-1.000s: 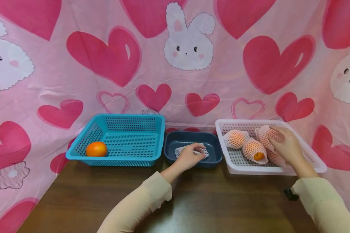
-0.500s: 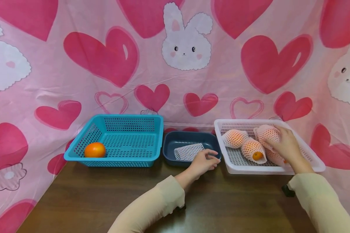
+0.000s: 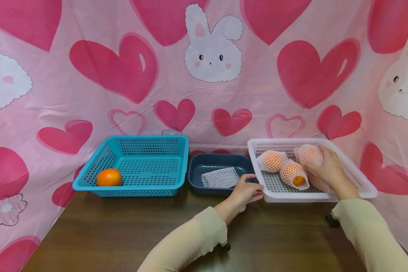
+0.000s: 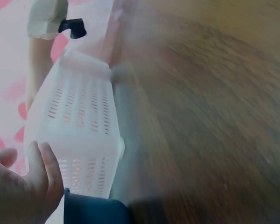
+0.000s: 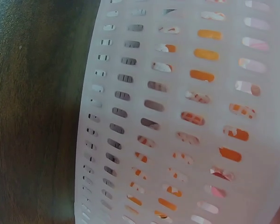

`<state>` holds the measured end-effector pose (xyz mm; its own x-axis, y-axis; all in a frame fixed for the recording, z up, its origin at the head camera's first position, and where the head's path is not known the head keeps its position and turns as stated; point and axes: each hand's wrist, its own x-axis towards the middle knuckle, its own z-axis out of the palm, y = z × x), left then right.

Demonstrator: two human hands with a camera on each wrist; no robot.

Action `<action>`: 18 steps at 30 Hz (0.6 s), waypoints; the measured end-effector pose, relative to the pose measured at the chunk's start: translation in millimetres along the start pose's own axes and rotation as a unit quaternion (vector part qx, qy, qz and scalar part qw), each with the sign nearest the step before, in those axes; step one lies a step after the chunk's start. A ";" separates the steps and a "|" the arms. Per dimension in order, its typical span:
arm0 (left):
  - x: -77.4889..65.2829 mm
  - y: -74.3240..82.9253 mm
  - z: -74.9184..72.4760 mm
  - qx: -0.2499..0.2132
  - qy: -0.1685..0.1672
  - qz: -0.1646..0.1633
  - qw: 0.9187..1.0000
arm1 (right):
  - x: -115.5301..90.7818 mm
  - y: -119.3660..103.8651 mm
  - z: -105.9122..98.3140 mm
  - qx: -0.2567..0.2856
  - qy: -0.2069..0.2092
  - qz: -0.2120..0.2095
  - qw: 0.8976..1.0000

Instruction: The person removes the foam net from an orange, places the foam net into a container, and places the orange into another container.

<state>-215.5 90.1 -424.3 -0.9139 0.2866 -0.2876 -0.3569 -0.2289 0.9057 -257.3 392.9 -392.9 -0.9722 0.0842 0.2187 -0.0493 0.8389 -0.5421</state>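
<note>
In the white basket (image 3: 282,195) lie several round orange fruits in foam nets, among them a front fruit (image 3: 294,174) and a left fruit (image 3: 272,161). My right hand (image 3: 329,170) grips the net-wrapped fruit (image 3: 308,154) at the back right, thumb in front and fingers on its far side. Another wrapped fruit (image 3: 317,183) lies partly under that hand. My left hand (image 3: 245,192) is at the basket's front left corner, fingers extended toward its rim. In the left wrist view, the left fingers (image 4: 44,168) overlap the basket wall. The right wrist view shows only the perforated wall (image 5: 177,140).
A dark blue tray (image 3: 193,181) in the middle holds an empty white foam net (image 3: 221,177). Left of it, a teal basket (image 3: 132,188) contains one bare orange fruit (image 3: 109,177). A pink heart-printed cloth hangs behind the brown table (image 3: 275,234).
My left hand has let go of the foam net, leaving it in the tray, and has moved right to the white basket's corner. My right hand stays at the wrapped fruit.
</note>
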 end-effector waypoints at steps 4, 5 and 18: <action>1.5 -0.7 2.5 -0.033 0.009 -0.002 0.999 | -0.4 -2.4 1.3 -0.003 -0.005 0.009 1.000; 1.7 -0.6 2.8 -0.041 0.011 -0.004 0.999 | -0.7 -2.8 1.1 -0.005 -0.007 0.010 1.000; 3.2 0.3 7.3 -0.057 0.019 -0.018 0.998 | -0.6 -1.5 -5.1 -0.015 -0.012 0.012 1.000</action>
<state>-217.1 97.7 -422.7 -0.9064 0.2609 -0.3323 -0.4065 -0.3240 0.8543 -255.4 394.3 -388.1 -0.9782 0.0923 0.1862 -0.0192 0.8522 -0.5229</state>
